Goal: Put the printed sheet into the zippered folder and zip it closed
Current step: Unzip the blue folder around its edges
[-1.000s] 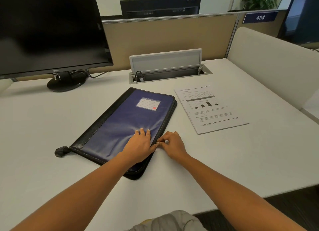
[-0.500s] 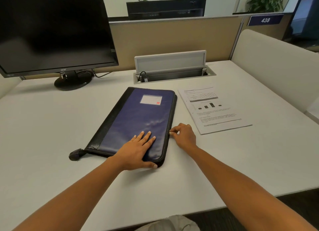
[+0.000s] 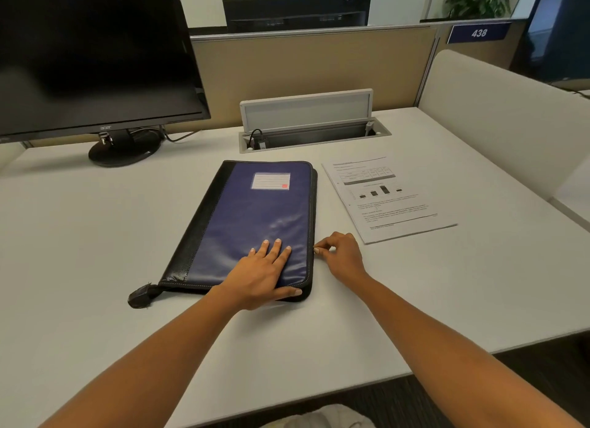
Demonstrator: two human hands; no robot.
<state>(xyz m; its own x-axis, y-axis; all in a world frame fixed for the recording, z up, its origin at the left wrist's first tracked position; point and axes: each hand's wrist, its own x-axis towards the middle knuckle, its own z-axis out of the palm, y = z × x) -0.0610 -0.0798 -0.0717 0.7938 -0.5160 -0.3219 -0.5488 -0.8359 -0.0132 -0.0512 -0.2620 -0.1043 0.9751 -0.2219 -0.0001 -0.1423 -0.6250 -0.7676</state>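
While under folder, white cubicle desk.

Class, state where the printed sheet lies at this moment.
In the head view the printed sheet lies flat on the desk, right of the blue zippered folder, just beyond the right hand.

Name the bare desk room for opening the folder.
Widest bare patch: left of the folder, in front of the monitor stand. Another: right of the right hand, in front of the sheet. Crowded: the strip between folder and sheet, and the cable box behind them.
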